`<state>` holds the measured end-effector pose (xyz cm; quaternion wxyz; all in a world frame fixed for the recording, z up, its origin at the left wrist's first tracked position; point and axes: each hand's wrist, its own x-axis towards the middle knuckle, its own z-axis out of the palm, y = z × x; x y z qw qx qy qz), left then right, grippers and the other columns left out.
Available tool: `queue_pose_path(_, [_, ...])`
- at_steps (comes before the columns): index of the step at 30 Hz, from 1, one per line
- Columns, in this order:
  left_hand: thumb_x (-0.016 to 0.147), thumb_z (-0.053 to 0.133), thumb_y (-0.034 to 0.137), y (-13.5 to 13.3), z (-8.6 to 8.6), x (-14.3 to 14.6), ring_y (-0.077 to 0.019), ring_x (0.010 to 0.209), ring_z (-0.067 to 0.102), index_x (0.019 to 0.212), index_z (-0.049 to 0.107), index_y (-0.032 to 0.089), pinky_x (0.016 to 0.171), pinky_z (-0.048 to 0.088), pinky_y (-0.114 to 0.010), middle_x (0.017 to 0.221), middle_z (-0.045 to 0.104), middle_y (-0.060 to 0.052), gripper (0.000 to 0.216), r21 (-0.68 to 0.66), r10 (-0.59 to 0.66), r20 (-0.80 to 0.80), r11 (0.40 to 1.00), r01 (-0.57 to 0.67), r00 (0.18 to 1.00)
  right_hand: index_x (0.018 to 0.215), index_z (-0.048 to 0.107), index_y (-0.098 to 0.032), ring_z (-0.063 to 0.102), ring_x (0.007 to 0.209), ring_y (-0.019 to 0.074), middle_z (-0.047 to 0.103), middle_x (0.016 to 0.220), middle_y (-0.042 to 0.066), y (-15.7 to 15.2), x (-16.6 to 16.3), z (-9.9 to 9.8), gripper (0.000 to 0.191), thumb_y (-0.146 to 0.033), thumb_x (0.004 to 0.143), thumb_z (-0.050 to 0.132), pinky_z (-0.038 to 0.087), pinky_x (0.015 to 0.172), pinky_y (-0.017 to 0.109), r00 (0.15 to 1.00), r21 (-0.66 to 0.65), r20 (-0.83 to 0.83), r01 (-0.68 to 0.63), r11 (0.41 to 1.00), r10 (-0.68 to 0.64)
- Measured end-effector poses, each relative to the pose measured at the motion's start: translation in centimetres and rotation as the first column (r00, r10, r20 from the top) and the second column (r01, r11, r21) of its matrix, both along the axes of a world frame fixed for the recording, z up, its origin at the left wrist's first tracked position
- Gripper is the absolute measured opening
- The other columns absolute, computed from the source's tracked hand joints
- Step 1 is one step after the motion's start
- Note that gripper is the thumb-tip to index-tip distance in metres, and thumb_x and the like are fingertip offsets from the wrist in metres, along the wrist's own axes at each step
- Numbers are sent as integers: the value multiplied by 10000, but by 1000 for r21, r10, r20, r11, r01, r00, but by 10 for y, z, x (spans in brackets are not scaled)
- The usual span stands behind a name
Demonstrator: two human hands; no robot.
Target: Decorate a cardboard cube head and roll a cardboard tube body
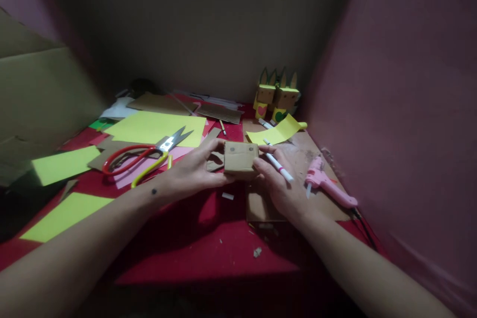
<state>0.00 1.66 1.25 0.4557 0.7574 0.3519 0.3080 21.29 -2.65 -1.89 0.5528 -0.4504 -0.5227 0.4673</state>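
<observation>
Cardboard box (240,161), its face marked with two dark spots near the top edge, is held up over the middle of a red table (201,258). Fingers of the left hand (203,164) clasp its left side, while the right hand (278,184) grasps its right side, thumb against the front. A white marker (279,167) with a pink band slants across the right hand beside the thumb; whether the fingers grip it cannot be told. At left, scissors (163,148) with one red and one yellow handle lie with blades parted amid pink paper (128,174) and a large yellow sheet (152,124). At right, a pink glue gun (328,187) rests on brown cardboard (264,203). Toward the back, two small cardboard figures (267,95) with pointed ears stand side by side, the left one bearing a pink heart (262,111)
</observation>
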Motion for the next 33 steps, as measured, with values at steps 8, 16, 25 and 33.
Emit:
queue_pose_path(8, [778,798,418,-61,-5,-74,-370,1241,629,1332,573,337,1024,546,-483,1381,656,-49,603,21,173,-156,985,-172,973,1056,597,-260,642,756,177,686,934,26,-24,-14,1,139,-252,923,634,519,673,310,934,142,304,-240,960,188])
queue_pose_path(16, [827,770,401,-63,-37,-73,-344,1120,694,1307,517,269,935,587,-479,1229,709,-106,558,-105,73,-202,990,-96,977,925,580,-220,577,756,226,638,839,77,-1,-32,-33,176,-76,853,510,466,677,358,683,354,730,-405,843,21])
queue_pose_path(25, [842,736,383,-39,-40,-49,-346,1261,574,1331,495,267,1053,490,-526,1358,603,-107,557,165,78,-161,985,-52,984,950,635,-253,593,782,219,647,842,44,13,-18,-3,129,-163,896,559,466,696,365,740,394,663,-217,893,-113])
queue_pose_path(33, [760,813,505,-30,-44,-54,-393,1289,479,1469,252,298,1046,464,-566,1404,459,-136,928,338,129,-309,941,-19,942,999,791,-285,649,737,191,696,743,11,-18,-37,24,225,-406,957,606,518,676,329,991,49,8,-133,990,132])
